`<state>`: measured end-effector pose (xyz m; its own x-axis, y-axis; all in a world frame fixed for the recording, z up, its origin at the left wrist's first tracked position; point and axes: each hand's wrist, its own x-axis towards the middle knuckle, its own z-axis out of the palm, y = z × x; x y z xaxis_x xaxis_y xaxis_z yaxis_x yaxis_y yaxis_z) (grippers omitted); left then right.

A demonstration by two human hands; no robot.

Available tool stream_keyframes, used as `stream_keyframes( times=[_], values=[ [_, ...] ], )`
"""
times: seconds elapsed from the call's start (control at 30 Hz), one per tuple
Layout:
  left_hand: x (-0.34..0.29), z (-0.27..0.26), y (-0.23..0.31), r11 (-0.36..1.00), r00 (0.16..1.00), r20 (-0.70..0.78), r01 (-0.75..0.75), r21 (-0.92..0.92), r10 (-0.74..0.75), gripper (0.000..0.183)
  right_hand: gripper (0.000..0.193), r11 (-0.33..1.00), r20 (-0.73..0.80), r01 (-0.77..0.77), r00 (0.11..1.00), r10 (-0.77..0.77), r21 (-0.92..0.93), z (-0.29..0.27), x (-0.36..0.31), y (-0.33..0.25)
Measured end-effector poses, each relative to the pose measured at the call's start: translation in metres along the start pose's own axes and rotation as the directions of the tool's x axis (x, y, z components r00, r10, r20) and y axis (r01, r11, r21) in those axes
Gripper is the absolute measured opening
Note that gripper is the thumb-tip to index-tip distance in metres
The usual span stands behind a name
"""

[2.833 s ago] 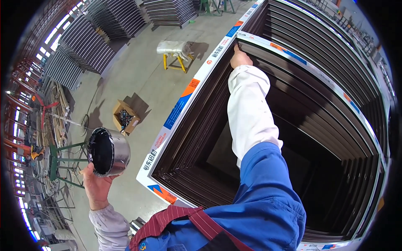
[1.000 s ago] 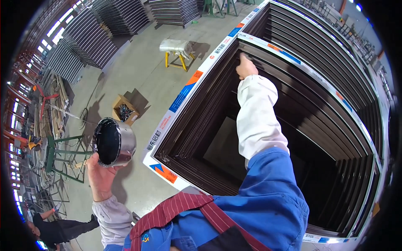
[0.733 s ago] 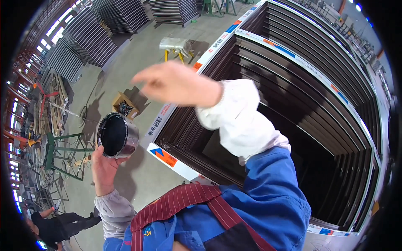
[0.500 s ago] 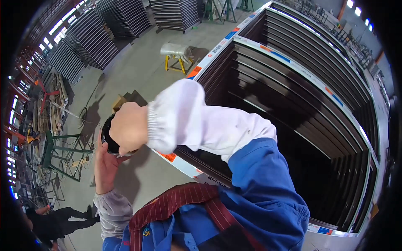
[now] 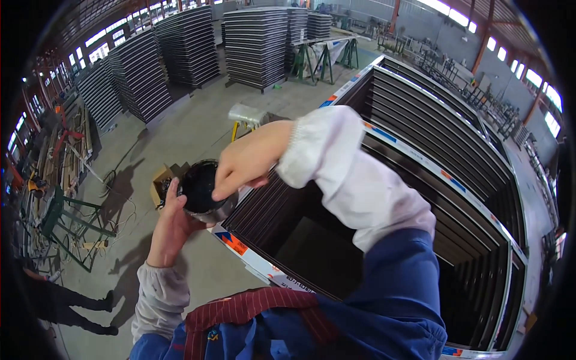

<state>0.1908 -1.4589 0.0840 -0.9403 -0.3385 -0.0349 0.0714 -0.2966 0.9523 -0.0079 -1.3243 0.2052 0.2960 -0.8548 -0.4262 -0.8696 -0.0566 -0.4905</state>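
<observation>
My left hand (image 5: 170, 231) is wrapped round the side of a round metal tin (image 5: 224, 213) and holds it up at the near corner of a large dark frame stack. Black material coats the inside of the tin, and its mouth tilts toward me. My right hand (image 5: 255, 155) is at the right side of the tin's mouth, fingers curled and pressed together, the fingertips over the opening. Whatever is between those fingers is hidden. White sleeve covers are on both my forearms.
To the right stands the large stack of dark frames, edged with white printed strips (image 5: 255, 262). An open cardboard box (image 5: 161, 186) is behind the tin. Farther off are a yellow stand (image 5: 236, 130), tall panel stacks (image 5: 255, 48) and a green trestle (image 5: 78, 225). Another person's legs (image 5: 84, 303) show lower left.
My right hand has lifted and shifted right, uncovering the black inside of the tin. In the picture, the tin and my left hand sit farther right. The view has tilted up.
</observation>
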Motion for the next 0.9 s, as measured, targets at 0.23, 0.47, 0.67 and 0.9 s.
stream_keyframes(
  times=[0.23, 0.47, 0.67, 0.9],
  values=[
    [0.051, 0.033, 0.002, 0.977, 0.984, 0.180, 0.050, -0.208, -0.013, 0.069, 0.045, 0.934, -0.137, -0.138, 0.972, 0.192, 0.328, 0.003, -0.121, 0.028],
    [0.092, 0.063, -0.012, 0.977, 0.994, 0.108, 0.048, -0.209, -0.025, 0.095, 0.048, 0.736, -0.382, -0.475, 0.642, 0.665, 0.483, -0.019, -0.256, 0.045],
    [0.127, 0.064, -0.045, 0.972, 0.998, -0.010, -0.065, -0.227, 0.064, 0.105, 0.050, 0.519, -0.370, -0.458, 0.378, 0.849, 0.722, 0.047, -0.274, 0.152],
    [0.162, 0.044, -0.075, 0.966, 0.981, -0.191, -0.067, -0.251, 0.019, 0.073, 0.047, 0.364, -0.332, -0.533, 0.160, 0.930, 0.764, 0.150, -0.213, 0.325]
  ],
)
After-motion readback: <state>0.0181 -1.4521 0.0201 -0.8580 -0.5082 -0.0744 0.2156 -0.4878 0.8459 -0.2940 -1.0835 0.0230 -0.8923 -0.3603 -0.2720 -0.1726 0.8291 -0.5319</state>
